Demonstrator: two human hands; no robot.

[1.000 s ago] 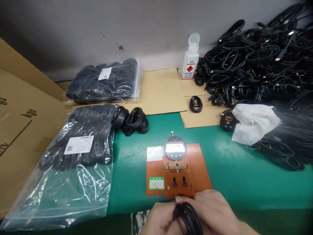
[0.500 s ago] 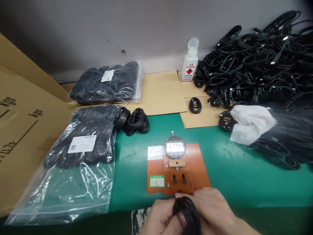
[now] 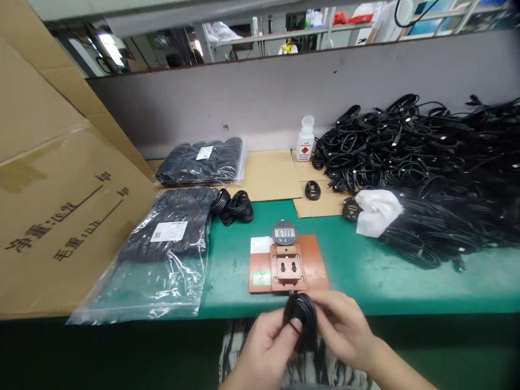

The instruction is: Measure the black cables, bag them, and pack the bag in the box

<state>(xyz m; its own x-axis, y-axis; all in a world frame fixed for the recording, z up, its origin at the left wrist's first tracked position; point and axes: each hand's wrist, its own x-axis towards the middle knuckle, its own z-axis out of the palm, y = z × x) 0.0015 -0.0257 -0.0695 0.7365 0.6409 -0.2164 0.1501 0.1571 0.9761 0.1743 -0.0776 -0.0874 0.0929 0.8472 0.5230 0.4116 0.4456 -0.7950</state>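
Observation:
Both hands hold one coiled black cable [image 3: 301, 320] just below the table's front edge. My left hand [image 3: 266, 351] pinches the coil's left side; my right hand [image 3: 343, 327] grips its right side. The cable's plug end points up into the front of a brown measuring fixture [image 3: 287, 269] on the green mat [image 3: 365, 271]. On the fixture a digital dial gauge [image 3: 284, 234] reads 6.733.
A large heap of black cables [image 3: 426, 162] with a white cloth [image 3: 376, 210] fills the right. Two clear bags of coiled cables [image 3: 170, 238] and loose coils [image 3: 238, 207] lie left. A cardboard box [image 3: 49, 216] stands far left. A plastic bottle [image 3: 304, 146] stands by the wall.
The view has pulled back and tilted up, showing the wall top and room behind. My hands and the coil have drawn slightly away from the fixture's front. The gauge reading stays 6.733.

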